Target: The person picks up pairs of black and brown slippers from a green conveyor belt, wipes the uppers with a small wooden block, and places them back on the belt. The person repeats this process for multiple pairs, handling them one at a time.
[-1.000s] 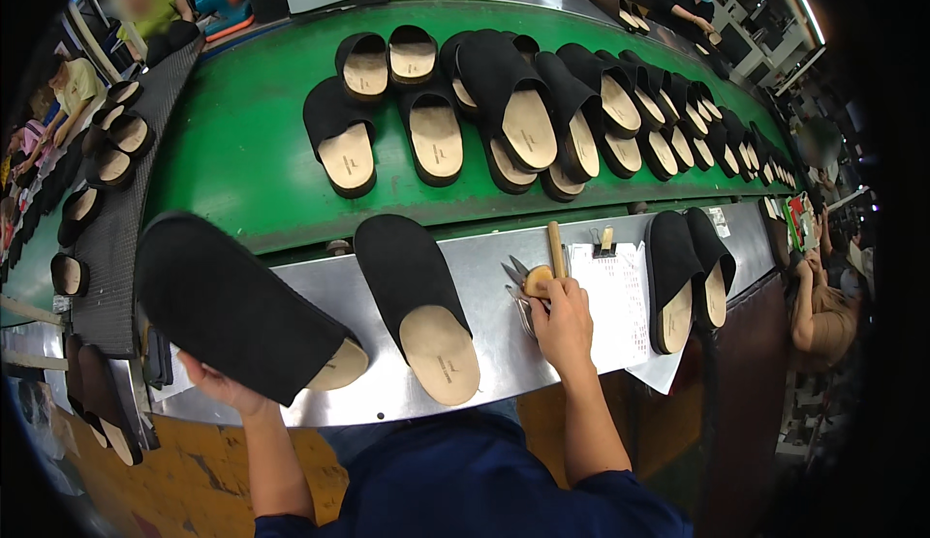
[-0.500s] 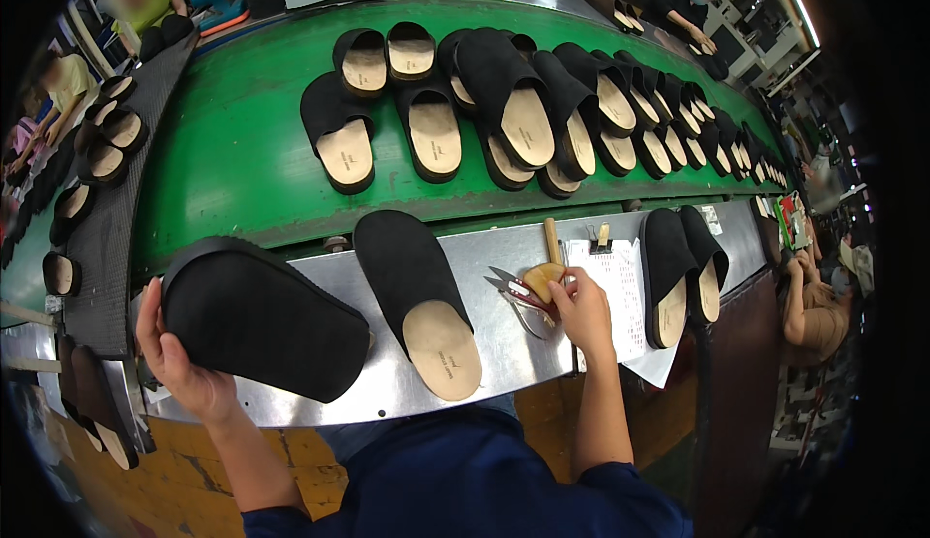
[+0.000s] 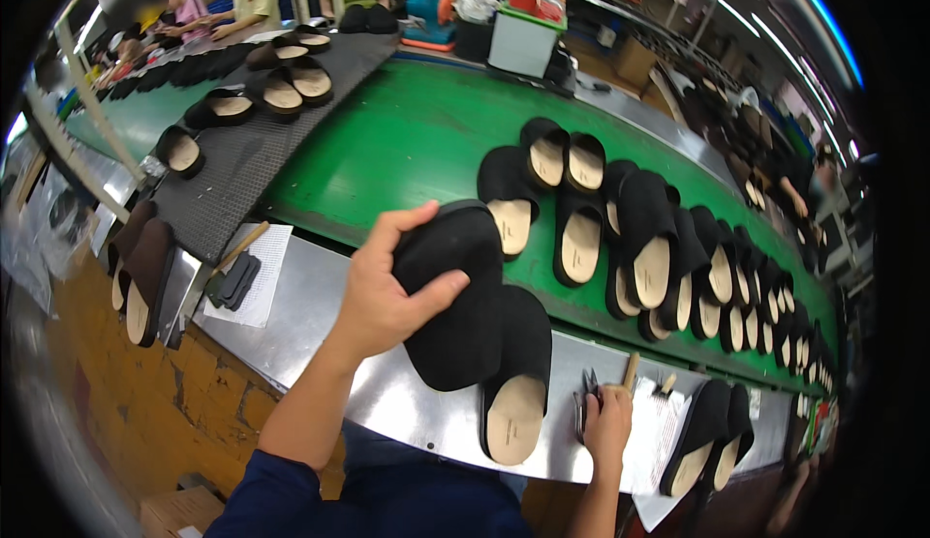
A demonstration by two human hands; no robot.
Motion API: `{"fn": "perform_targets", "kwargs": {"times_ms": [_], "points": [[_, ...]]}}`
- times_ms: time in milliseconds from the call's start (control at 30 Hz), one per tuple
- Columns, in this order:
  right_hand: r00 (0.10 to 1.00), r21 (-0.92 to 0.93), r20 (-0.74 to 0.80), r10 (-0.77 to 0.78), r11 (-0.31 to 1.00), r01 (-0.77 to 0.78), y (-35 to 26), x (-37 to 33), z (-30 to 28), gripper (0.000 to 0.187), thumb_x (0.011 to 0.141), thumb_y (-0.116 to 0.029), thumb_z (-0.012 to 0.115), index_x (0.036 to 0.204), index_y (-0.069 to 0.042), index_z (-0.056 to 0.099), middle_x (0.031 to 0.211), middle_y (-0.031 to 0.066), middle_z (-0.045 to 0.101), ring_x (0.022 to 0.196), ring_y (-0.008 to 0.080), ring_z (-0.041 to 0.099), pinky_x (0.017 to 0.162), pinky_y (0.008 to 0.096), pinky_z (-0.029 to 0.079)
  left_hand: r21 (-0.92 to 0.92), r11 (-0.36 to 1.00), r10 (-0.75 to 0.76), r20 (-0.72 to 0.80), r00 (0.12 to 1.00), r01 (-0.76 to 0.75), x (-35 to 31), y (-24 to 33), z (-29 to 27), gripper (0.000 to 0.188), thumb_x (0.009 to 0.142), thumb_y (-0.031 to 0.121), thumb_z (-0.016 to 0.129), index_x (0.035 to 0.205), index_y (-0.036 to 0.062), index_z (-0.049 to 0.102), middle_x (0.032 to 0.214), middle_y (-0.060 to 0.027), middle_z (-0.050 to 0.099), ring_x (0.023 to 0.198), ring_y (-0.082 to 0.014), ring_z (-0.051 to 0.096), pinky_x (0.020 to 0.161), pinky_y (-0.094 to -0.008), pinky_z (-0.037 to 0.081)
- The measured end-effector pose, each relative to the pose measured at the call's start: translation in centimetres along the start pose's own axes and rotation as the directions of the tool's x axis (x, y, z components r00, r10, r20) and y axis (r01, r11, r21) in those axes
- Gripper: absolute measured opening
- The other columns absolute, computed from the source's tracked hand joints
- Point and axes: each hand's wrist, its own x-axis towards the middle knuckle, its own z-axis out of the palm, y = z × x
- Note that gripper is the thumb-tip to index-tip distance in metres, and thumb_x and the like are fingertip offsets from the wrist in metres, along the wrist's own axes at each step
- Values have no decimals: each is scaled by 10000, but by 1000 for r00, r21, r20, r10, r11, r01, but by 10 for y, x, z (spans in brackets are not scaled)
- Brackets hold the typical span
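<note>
My left hand (image 3: 383,301) grips a black slipper (image 3: 455,296) by its upper and holds it sole-down above the metal ledge (image 3: 320,306). It overlaps the toe of a second black slipper (image 3: 513,383), which lies on the ledge with its tan insole facing up. My right hand (image 3: 608,424) rests on the ledge to the right, fingers closed over small metal snips (image 3: 587,395). A wooden-handled tool (image 3: 631,370) lies just beyond that hand.
The green conveyor belt (image 3: 407,141) carries several black slippers with tan insoles (image 3: 581,238). Another pair (image 3: 707,436) lies on paper at the right of the ledge. A grey mat (image 3: 232,180) with more slippers, a paper sheet (image 3: 254,276) and seated people are at the left and back.
My left hand has carried the black slipper from the far left to the right, up against the slipper on the ledge. My right hand stays by the snips.
</note>
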Motion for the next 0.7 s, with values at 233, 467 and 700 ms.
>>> {"fn": "perform_targets", "kwargs": {"times_ms": [233, 467, 700], "points": [[943, 661, 103, 318, 686, -303, -12, 34, -16, 308, 1011, -93, 436, 1301, -18, 509, 836, 88, 649, 593, 107, 580, 503, 245, 447, 58, 998, -13, -84, 996, 18, -12, 17, -3, 577, 745, 151, 824, 1222, 1, 538, 1038, -147, 679, 929, -186, 674, 815, -296, 536], [948, 864, 313, -61, -397, -311, -64, 62, -41, 449, 902, -26, 538, 1347, 2, 486, 1073, 147, 661, 863, 187, 659, 609, 217, 483, 159, 984, 70, 43, 997, -76, -31, 38, 4, 374, 803, 210, 772, 1078, 4, 625, 969, -144, 698, 868, -237, 701, 755, -302, 539], [939, 924, -166, -301, -381, 41, -146, 67, -26, 463, 845, -20, 649, 1292, -20, 527, 1171, 196, 631, 1106, 263, 613, 831, 324, 502, 249, 967, 58, 6, 998, -58, -34, 44, 6, 255, 896, 155, 632, 1101, 6, 616, 996, -151, 676, 910, -264, 678, 789, -318, 514]]}}
